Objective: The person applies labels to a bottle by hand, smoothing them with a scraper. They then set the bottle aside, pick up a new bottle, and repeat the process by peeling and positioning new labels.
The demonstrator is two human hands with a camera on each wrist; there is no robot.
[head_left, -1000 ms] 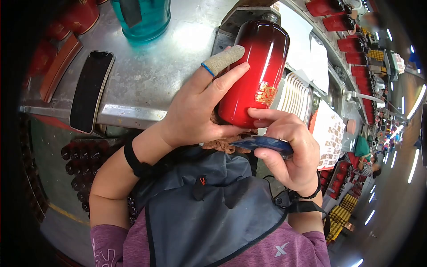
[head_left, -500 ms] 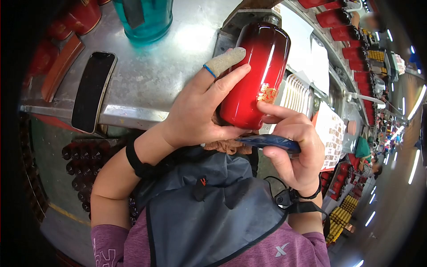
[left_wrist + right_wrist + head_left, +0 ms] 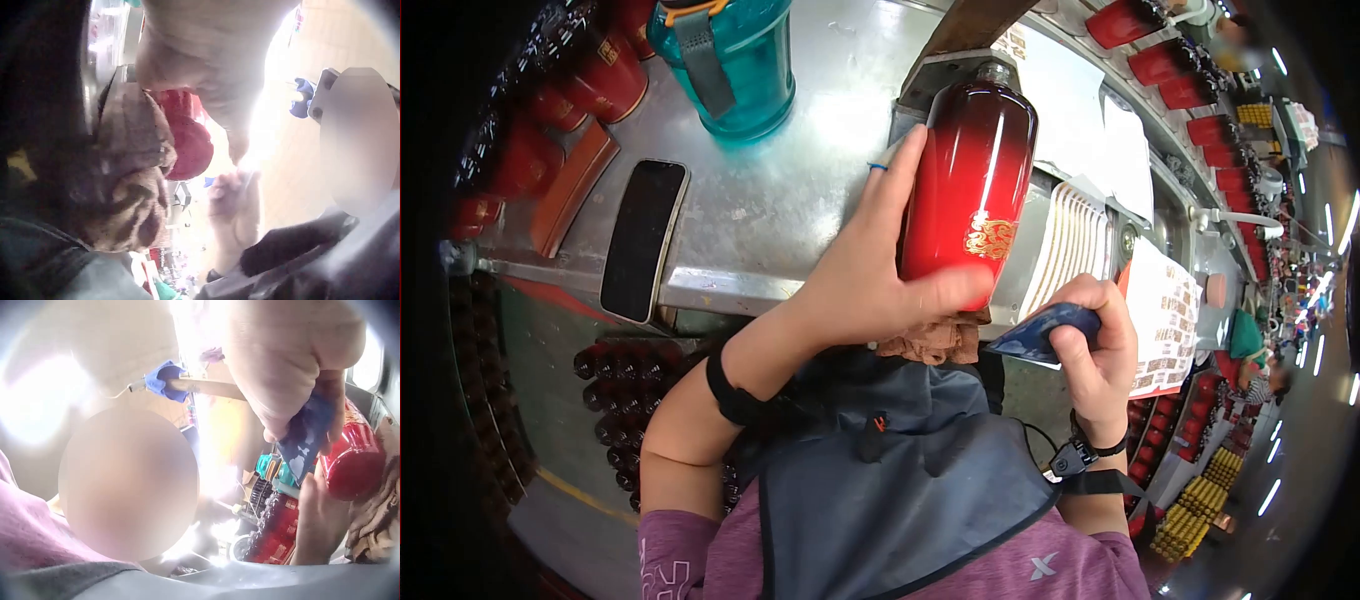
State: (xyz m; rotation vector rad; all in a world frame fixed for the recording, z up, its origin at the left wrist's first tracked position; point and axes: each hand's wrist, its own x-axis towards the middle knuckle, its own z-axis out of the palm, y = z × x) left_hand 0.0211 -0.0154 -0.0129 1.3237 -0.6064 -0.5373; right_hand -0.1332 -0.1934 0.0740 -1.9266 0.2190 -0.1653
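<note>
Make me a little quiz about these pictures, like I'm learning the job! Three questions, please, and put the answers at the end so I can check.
1. Pick one: what does the right hand hold?
A) a spoon
B) a flat blue piece
C) a paper cup

2. True or false: the red bottle has a gold design nearer its base than its neck.

3. Fill the gap: the phone lies on the metal table, near a see-through ____ jug.

Key:
1. B, a flat blue piece
2. True
3. blue-green
</note>
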